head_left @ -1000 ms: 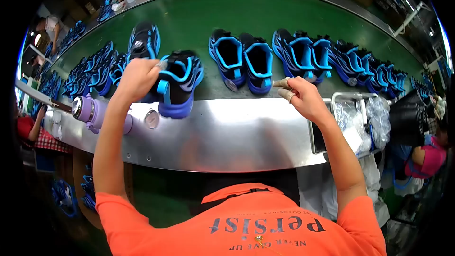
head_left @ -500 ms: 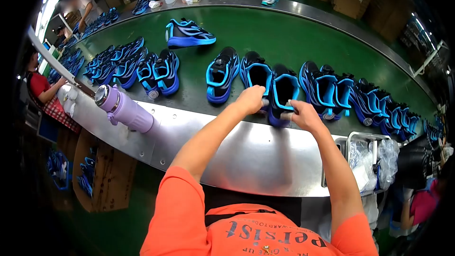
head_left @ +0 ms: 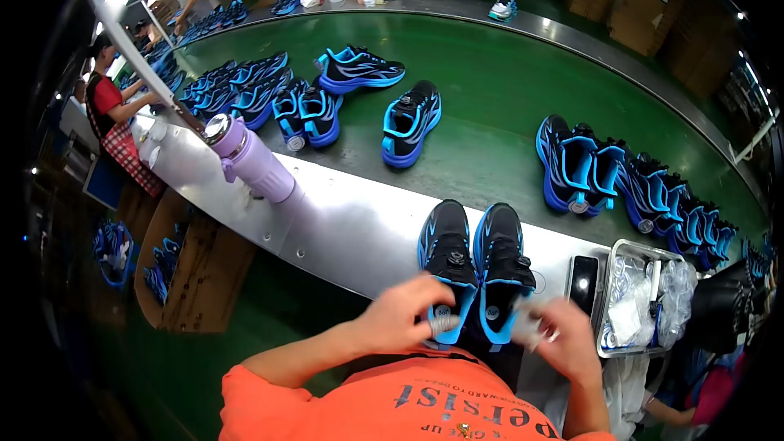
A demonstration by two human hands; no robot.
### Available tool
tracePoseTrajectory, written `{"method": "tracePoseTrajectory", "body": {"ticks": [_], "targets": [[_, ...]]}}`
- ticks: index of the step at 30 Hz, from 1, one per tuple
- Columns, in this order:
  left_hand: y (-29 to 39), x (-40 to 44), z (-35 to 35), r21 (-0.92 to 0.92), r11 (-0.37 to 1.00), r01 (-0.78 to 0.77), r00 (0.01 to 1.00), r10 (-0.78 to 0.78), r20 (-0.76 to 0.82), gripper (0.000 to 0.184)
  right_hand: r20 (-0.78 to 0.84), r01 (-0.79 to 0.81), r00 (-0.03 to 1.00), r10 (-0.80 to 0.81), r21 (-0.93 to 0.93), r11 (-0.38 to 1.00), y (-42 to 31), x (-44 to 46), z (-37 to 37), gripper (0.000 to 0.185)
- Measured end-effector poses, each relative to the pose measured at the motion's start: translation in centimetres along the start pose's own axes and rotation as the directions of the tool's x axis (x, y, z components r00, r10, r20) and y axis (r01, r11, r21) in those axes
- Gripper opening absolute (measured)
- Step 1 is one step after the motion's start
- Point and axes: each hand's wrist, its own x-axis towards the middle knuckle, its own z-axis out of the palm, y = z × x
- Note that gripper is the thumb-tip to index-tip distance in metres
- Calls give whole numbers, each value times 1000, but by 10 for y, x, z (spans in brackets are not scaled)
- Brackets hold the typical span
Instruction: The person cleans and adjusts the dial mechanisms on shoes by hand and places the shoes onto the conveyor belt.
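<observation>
A pair of black-and-blue sneakers lies side by side on the metal ledge, toes pointing away from me: a left sneaker (head_left: 448, 237) and a right sneaker (head_left: 500, 237). Round labels show on their insoles. My left hand (head_left: 404, 314) is at the left sneaker's heel collar, its curved thumb and forefinger apart, with grey wrapping on a finger. Beside the right sneaker's heel is my right hand (head_left: 563, 339), also with pale wrapping on its fingers. Motion blurs those fingertips, so their grip is unclear.
A lavender bottle (head_left: 257, 165) stands on the ledge at left. At right are a phone (head_left: 581, 282) and a metal tray (head_left: 606, 335) of plastic bags. More sneakers line the green belt (head_left: 482, 73). A cardboard box (head_left: 204, 286) sits below; co-workers stand at far left.
Both hands have drawn two sneakers from the belt row toward me onto the ledge. The view has shifted. The lone sneaker at the back has moved left relative to its neighbours.
</observation>
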Motion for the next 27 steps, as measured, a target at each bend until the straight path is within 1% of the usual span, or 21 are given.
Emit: {"method": "tracePoseTrajectory", "body": {"ticks": [1, 2, 3, 4, 5, 7, 8, 9, 11, 12, 13, 14, 15, 16, 19, 20, 21, 23, 25, 26, 27], "targets": [[4, 3, -7, 154, 981, -115, 964, 147, -221, 53, -149, 13, 989, -14, -11, 1000, -6, 4, -8, 62], [3, 10, -10, 216, 970, -113, 955, 167, -247, 61, -217, 90, 970, -109, -93, 992, -10, 13, -6, 62], [-3, 18, -7, 278, 954, -110, 945, 187, -268, 70, -277, 158, 939, -203, -177, 971, -14, 26, 4, 61], [-20, 27, 5, 272, 953, -131, 972, 177, -152, 81, -328, 218, 896, -299, -262, 940, -12, 37, 16, 61], [-26, 37, 18, 281, 944, -173, 968, 216, -127, 69, -235, 317, 902, -361, -207, 926, 2, 51, 30, 54], [-27, 46, 27, 339, 932, -129, 978, 176, -111, 53, -218, 296, 916, -337, -198, 934, 8, 57, 41, 46], [-28, 43, 34, 390, 909, -146, 972, 206, -116, 45, -244, 323, 910, -336, -93, 942, 9, 55, 40, 41], [-22, 30, 35, 419, 882, -214, 970, 244, -18, 43, -228, 309, 929, -292, 42, 950, 12, 49, 38, 38], [-18, 9, 44, 452, 851, -267, 951, 309, -19, 42, -154, 243, 963, -223, 126, 962, 12, 32, 36, 37], [-19, 4, 52, 502, 821, -271, 939, 341, -51, 40, -108, 109, 990, -94, 148, 983, 11, 24, 41, 40], [-18, 2, 59, 554, 797, -239, 939, 335, -77, 39, -232, 273, 935, -267, -4, 962, 19, 23, 54, 51], [-16, 2, 66, 603, 771, -208, 938, 332, -101, 38, -264, 267, 914, -308, -180, 947, 18, 18, 64, 54], [-14, 2, 73, 647, 742, -176, 935, 331, -125, 38, -286, 246, 890, -354, -351, 903, 17, 15, 71, 57], [-14, 3, 79, 699, 697, -160, 925, 353, -140, 37, -315, 238, 881, -352, -347, 907, 20, 14, 75, 58], [-19, 1, 79, 614, 773, -159, 909, 358, -216, 37, -299, 290, 870, -392, -331, 898, 35, 17, 68, 55], [-25, 4, 77, 530, 832, -168, 891, 358, -280, 40, -324, 316, 860, -394, -267, 910, 37, 20, 63, 53], [-29, 8, 77, 456, 876, -156, 885, 329, -329, 43, -243, 278, 926, -290, -83, 957, 36, 20, 48, 54], [-36, 12, 80, 412, 902, -127, 876, 296, -380, 44, -151, 255, 959, -240, 86, 963, 54, 21, 40, 55], [-30, 10, 76, 473, 871, -134, 906, 302, -299, 45, -177, 406, 878, -444, -214, 888, 41, 15, 47, 56], [-27, 8, 77, 500, 855, -137, 921, 296, -255, 45, -165, 377, 886, -433, -285, 881, 34, 10, 54, 55], [-27, 7, 79, 523, 839, -152, 918, 316, -240, 46, -193, 348, 882, -430, -348, 871, 28, 8, 62, 51]]}}
